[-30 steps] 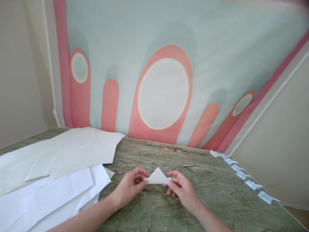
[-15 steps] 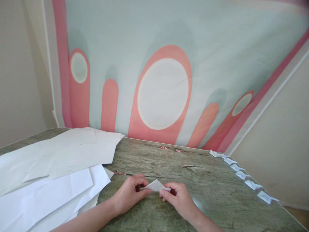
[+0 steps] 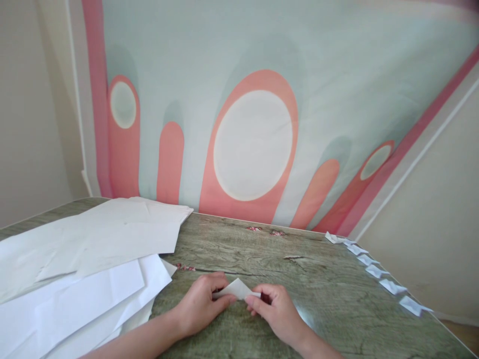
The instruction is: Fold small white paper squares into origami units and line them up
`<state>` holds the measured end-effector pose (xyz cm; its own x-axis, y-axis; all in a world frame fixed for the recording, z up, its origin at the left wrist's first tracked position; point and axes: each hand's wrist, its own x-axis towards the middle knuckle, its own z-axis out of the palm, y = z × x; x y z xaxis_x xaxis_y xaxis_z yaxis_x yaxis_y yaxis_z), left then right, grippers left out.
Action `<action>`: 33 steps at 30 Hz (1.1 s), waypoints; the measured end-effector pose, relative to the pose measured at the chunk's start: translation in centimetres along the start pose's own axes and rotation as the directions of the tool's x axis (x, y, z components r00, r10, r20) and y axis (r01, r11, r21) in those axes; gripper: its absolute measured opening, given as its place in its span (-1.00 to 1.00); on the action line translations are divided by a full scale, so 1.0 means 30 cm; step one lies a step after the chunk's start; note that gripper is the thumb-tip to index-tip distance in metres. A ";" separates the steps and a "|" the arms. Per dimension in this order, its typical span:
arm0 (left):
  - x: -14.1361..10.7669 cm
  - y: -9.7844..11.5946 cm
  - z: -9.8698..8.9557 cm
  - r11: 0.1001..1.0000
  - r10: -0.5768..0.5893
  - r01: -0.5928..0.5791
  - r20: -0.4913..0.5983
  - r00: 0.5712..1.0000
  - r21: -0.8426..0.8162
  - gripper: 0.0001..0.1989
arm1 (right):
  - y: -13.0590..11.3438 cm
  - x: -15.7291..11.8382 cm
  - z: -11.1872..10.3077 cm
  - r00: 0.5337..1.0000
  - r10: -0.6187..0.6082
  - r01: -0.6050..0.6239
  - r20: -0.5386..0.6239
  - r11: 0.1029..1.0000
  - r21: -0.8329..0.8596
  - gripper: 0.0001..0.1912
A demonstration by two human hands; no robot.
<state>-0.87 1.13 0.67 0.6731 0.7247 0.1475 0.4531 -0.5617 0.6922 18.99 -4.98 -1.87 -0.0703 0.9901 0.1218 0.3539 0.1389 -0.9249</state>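
Observation:
Between my two hands is a small piece of folded white paper [image 3: 238,288], its pointed peak facing away from me. My left hand [image 3: 204,301] pinches its left end, thumb along the near edge and fingers behind. On the other end, my right hand [image 3: 275,306] is closed, with the thumb pressed near the lower edge and the fingers curled. Both hands are low over the wood-patterned table [image 3: 239,329]. The fingers partly cover the ends of the paper.
Large white sheets [image 3: 123,229] lie in a stack at the left, with smaller white sheets [image 3: 86,304] overlapping in front of them. Several small folded paper pieces [image 3: 392,286] line the right edge. Behind the table hangs a printed backdrop [image 3: 254,144] in green and coral.
The folded paper has shifted slightly left and tilted a little in my fingers. Both hands keep their hold, and the stacks and the row of folded pieces look the same.

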 end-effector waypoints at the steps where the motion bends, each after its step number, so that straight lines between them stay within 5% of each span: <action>1: 0.000 0.002 -0.001 1.000 -0.010 0.010 -0.002 1.000 -0.004 -0.79 | 0.001 0.002 -0.003 1.000 -0.005 0.005 0.005 1.000 0.008 -0.70; 8: 0.004 0.014 -0.003 0.998 -0.031 0.031 0.007 1.000 -0.046 -0.81 | 0.006 0.000 -0.002 0.997 -0.053 0.052 0.047 0.998 0.022 -0.71; 19: 0.012 -0.007 -0.005 0.993 -0.054 0.049 -0.037 0.998 -0.106 -0.78 | 0.008 0.012 -0.012 0.999 0.049 -0.048 -0.002 0.988 0.148 -0.66; 28: 0.016 -0.007 -0.001 0.991 -0.058 0.057 0.000 0.998 -0.123 -0.83 | 0.021 0.002 -0.011 1.000 -0.018 0.016 0.020 0.997 0.074 -0.70; 33: 0.012 0.002 -0.001 0.991 -0.067 0.063 -0.029 0.997 -0.118 -0.85 | 0.019 -0.008 0.002 0.985 -0.103 0.098 -0.138 0.994 -0.047 -0.79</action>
<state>-0.60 1.36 0.79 0.6239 0.7721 0.1213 0.4223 -0.4636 0.7789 19.14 -5.15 -2.44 0.0231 0.9639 0.2654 0.3891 0.2358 -0.8905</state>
